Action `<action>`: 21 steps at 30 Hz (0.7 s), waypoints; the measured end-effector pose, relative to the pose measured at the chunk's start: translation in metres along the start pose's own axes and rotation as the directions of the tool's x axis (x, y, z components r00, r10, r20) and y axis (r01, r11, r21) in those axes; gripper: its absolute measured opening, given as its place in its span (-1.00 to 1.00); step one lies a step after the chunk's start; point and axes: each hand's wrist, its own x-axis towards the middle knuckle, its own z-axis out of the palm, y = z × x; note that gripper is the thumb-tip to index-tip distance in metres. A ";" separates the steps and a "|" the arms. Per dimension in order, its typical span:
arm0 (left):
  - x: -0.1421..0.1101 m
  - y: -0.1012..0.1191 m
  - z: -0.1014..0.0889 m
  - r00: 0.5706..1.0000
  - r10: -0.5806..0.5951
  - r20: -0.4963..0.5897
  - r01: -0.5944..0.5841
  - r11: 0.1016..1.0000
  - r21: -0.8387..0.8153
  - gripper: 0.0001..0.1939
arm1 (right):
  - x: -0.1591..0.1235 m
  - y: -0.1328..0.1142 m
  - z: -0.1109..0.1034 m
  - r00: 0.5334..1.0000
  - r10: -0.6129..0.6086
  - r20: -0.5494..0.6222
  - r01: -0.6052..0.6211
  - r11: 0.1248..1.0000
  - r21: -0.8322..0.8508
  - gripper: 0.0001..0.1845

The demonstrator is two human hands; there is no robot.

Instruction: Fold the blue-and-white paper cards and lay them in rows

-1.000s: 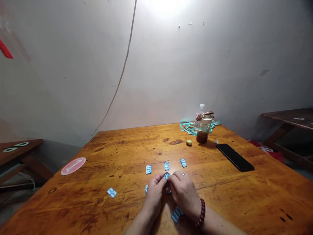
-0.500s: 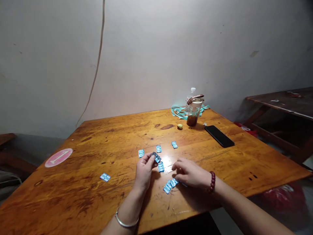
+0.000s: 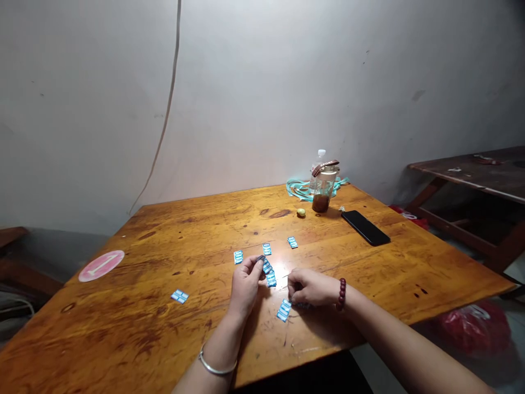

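Observation:
Small blue-and-white cards lie on the wooden table (image 3: 164, 339). My left hand (image 3: 245, 285) is closed round a small stack of these cards (image 3: 266, 267), fanned out past its fingertips. My right hand (image 3: 309, 287), with a bead bracelet at the wrist, rests with curled fingers on a short row of cards (image 3: 284, 310) near the table's front edge. Three single cards (image 3: 266, 249) lie in a row just beyond my hands. One more card (image 3: 179, 296) lies off to the left.
A pink round sticker (image 3: 100, 265) marks the table's left side. At the back right stand a cup of brown liquid (image 3: 322, 189), a bottle, a teal cord (image 3: 299, 187) and a small green thing (image 3: 301, 212). A black phone (image 3: 365, 227) lies nearby. A dark bench (image 3: 471, 175) stands right.
My hands were together on one card; they parted. The left kept its stack, the right dropped to the row of cards and drew slightly back toward me. The view tilted down.

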 end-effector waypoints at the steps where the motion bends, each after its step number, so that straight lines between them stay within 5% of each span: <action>1: 0.000 0.000 0.000 1.000 0.003 0.011 -0.003 1.000 0.001 -0.78 | -0.001 -0.002 0.000 1.000 -0.001 0.008 0.001 1.000 0.019 -0.88; 8: -0.001 0.000 0.000 1.000 0.000 0.020 0.000 1.000 0.007 -0.80 | 0.003 -0.031 0.002 0.987 -0.117 0.111 0.139 0.965 -0.223 -0.74; 12: -0.001 0.001 -0.001 1.000 -0.002 0.023 0.001 1.000 0.005 -0.79 | 0.005 -0.035 0.004 0.990 -0.085 0.112 0.114 0.953 -0.281 -0.71; 16: -0.003 0.005 0.001 0.999 0.002 0.043 -0.002 1.000 0.002 -0.79 | 0.003 -0.028 0.006 0.996 -0.040 0.077 0.058 0.968 -0.245 -0.78; 21: -0.003 0.005 0.001 0.999 -0.011 0.036 0.011 1.000 -0.005 -0.79 | -0.002 -0.023 0.010 0.985 -0.166 -0.044 0.149 0.955 -0.257 -0.88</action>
